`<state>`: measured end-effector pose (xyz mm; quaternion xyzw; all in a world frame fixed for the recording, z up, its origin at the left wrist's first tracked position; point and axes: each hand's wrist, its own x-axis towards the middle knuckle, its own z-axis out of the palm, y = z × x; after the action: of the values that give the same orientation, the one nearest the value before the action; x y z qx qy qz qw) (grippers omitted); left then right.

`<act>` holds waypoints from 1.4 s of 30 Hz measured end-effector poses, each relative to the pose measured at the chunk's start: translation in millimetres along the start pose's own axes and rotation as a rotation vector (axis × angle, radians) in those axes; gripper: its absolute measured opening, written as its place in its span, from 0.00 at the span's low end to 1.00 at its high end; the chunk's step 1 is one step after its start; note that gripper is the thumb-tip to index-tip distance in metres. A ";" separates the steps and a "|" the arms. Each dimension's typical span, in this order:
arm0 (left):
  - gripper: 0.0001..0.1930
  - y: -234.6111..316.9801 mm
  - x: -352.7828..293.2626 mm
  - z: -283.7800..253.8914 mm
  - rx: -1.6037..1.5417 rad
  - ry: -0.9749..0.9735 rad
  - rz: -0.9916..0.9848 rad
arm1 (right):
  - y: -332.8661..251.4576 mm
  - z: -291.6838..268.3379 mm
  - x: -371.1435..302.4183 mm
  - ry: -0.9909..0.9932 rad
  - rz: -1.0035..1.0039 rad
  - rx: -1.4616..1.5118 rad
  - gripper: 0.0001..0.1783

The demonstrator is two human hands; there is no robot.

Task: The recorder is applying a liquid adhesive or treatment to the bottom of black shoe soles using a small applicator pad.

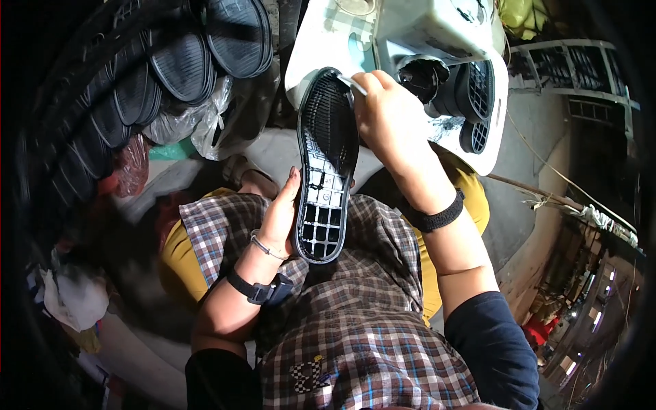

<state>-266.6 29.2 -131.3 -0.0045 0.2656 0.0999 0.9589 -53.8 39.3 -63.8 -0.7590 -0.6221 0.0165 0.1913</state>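
A black rubber shoe sole [326, 164] stands nearly upright in front of me, toe end away from me, with its grid-patterned inner side facing up. My left hand [279, 217] grips its left edge near the heel, the fingers hidden behind it. Pinched in my right hand [389, 116] is a thin white stick-like tool [352, 84], which reaches the sole's upper right rim; its tip is hard to make out. The forefoot looks dark and shiny, while the midfoot reflects bright light. Just beyond my right hand sits a black-stained bowl [422, 75].
The bowl stands on a white plastic stool or seat [497, 102], beside more black soles [475, 89]. Rows of black soles [181, 65] hang on a rack at the far left, above plastic bags [215, 126]. A metal rack [581, 65] and a pole [540, 191] are on the right.
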 end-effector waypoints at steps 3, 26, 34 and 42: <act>0.33 -2.0 -2.6 0.4 0.002 -0.026 0.019 | 3.4 -12.5 -11.7 0.077 0.162 0.116 0.09; 0.22 55.3 14.3 34.6 0.214 -0.169 0.678 | 90.7 -60.9 -49.3 0.164 0.703 0.773 0.17; 0.32 57.2 -11.2 46.9 -0.167 -0.266 0.476 | 8.1 -50.5 -56.7 0.111 0.034 0.905 0.09; 0.36 62.7 -20.5 46.4 -0.126 -0.192 0.406 | -81.6 -40.6 -37.8 -0.070 -0.685 0.642 0.20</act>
<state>-272.3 89.6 -78.3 -0.0011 0.1619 0.3070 0.9378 -128.1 4.9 -8.9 -0.4116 -0.8062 0.1694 0.3898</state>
